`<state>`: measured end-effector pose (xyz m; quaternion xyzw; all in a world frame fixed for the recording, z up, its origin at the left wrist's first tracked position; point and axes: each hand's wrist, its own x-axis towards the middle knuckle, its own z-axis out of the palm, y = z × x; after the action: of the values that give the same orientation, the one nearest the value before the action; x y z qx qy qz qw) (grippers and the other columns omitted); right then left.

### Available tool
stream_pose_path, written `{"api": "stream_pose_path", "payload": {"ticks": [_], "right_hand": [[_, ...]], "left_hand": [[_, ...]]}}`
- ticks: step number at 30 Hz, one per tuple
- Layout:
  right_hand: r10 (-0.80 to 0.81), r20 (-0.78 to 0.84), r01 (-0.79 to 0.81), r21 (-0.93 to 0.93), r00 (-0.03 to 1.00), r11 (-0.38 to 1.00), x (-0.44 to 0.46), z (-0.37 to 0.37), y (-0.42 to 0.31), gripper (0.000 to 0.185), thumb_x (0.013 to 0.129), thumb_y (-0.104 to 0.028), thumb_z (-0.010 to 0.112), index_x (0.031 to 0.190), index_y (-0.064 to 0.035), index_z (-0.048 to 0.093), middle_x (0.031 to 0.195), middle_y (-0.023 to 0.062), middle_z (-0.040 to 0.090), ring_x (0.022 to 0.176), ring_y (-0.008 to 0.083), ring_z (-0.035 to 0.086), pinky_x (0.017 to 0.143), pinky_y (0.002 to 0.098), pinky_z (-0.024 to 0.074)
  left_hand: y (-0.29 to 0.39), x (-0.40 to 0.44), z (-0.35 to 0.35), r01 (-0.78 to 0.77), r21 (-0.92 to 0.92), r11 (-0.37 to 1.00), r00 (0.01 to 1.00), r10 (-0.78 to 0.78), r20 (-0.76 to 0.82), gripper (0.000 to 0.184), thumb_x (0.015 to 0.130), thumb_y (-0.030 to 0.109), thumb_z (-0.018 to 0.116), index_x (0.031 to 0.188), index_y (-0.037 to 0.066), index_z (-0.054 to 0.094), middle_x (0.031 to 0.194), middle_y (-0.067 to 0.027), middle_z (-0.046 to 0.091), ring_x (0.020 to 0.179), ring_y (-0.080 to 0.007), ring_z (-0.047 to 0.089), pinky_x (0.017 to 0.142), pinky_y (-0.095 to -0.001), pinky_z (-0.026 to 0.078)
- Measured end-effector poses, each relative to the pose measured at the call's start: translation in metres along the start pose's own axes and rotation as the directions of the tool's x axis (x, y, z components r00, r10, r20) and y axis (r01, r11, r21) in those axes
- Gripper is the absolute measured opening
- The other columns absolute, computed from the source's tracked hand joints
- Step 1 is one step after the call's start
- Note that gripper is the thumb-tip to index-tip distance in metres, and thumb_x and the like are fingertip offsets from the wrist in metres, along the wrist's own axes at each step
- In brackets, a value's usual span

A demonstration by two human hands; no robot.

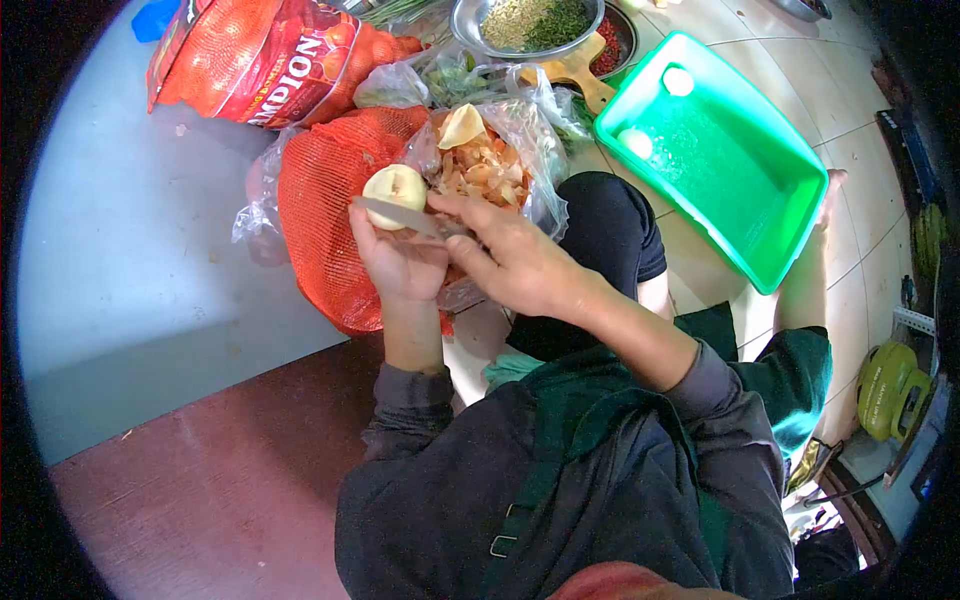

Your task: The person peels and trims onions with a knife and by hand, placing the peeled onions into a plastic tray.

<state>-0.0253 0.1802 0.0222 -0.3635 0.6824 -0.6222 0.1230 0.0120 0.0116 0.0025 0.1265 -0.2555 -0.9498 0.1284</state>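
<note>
My left hand [398, 262] holds up a pale peeled onion [396, 186], its fingers curled round the underside. A brownish mark shows on the onion's upper face. In my right hand [515, 255] is a knife [402, 215], gripped close to the blade. The blade lies across the near side of the onion; whether it cuts in cannot be made out. Just beyond my hands, a clear plastic bag [545, 150] is full of brown onion skins [485, 172], with one larger pale piece of peel [462, 127] on top.
A red mesh sack [330, 215] lies beside the left hand, and a printed onion sack [290, 65] stands behind it. At right, a green basin [735, 180] holds two white onions [678, 81]. A metal bowl [470, 30] of chopped ingredients and a wooden board [575, 75] are at the back.
</note>
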Motion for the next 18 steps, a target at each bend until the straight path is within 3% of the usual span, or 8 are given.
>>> {"api": "stream_pose_path", "payload": {"ticks": [3, 7, 10, 13, 18], "right_hand": [[-0.013, -0.062, 0.005, -0.124, 0.998, 0.992, -0.004, 0.008, 0.003, 0.048, 0.093, -0.017, 0.048, 0.136, 0.0, 0.037, 0.122, 0.0253, 0.053, 0.112, 0.0389, 0.054, 0.096, 0.0423, 0.0418], [0.032, -0.088, -0.042, -0.115, 0.996, 0.993, -0.007, 0.005, 0.006, 0.05, 0.093, -0.017, 0.047, 0.139, -0.0007, 0.034, 0.12, 0.0263, 0.053, 0.11, 0.0408, 0.054, 0.096, 0.0433, 0.0416], [0.013, -0.097, -0.025, -0.123, 0.995, 0.992, -0.009, 0.003, 0.006, 0.05, 0.093, -0.018, 0.047, 0.138, -0.0015, 0.035, 0.119, 0.0273, 0.053, 0.106, 0.0426, 0.055, 0.092, 0.0452, 0.0441], [0.027, -0.098, -0.04, -0.138, 0.995, 0.99, -0.009, 0.003, 0.005, 0.048, 0.093, -0.018, 0.046, 0.138, -0.0041, 0.036, 0.117, 0.0278, 0.053, 0.1, 0.044, 0.057, 0.086, 0.0472, 0.0476], [0.112, -0.074, -0.125, -0.199, 0.991, 0.972, -0.01, 0.0, -0.002, 0.049, 0.093, -0.015, 0.045, 0.141, -0.0098, 0.033, 0.111, 0.0234, 0.056, 0.1, 0.0411, 0.057, 0.083, 0.0453, 0.049]], "left_hand": [[-0.003, 0.0, -0.009, 0.041, -0.032, 0.999, 0.965, -0.031, 0.261, 0.059, 0.098, 0.046, 0.029, 0.129, -0.001, 0.047, 0.128, -0.0178, 0.054, 0.117, -0.0352, 0.051, 0.101, -0.0487, 0.041], [-0.009, -0.008, 0.002, 0.021, -0.031, 0.999, 0.948, -0.01, 0.317, 0.051, 0.097, 0.032, 0.031, 0.134, -0.003, 0.04, 0.137, -0.0213, 0.044, 0.13, -0.0363, 0.04, 0.108, -0.0484, 0.034], [-0.012, -0.011, 0.012, -0.097, 0.182, 0.979, 0.977, 0.059, 0.203, 0.049, 0.096, 0.026, 0.033, 0.135, -0.003, 0.036, 0.138, -0.0244, 0.041, 0.132, -0.0359, 0.036, 0.11, -0.0478, 0.032], [-0.015, -0.008, 0.009, -0.161, 0.267, 0.95, 0.977, 0.115, 0.18, 0.049, 0.093, 0.021, 0.044, 0.136, 0.001, 0.033, 0.135, -0.0253, 0.042, 0.125, -0.0321, 0.045, 0.104, -0.0447, 0.039], [-0.018, -0.009, 0.013, -0.217, 0.365, 0.905, 0.972, 0.165, 0.167, 0.046, 0.091, 0.015, 0.047, 0.134, 0.004, 0.031, 0.132, -0.0236, 0.044, 0.122, -0.0313, 0.047, 0.103, -0.0436, 0.041]]}}
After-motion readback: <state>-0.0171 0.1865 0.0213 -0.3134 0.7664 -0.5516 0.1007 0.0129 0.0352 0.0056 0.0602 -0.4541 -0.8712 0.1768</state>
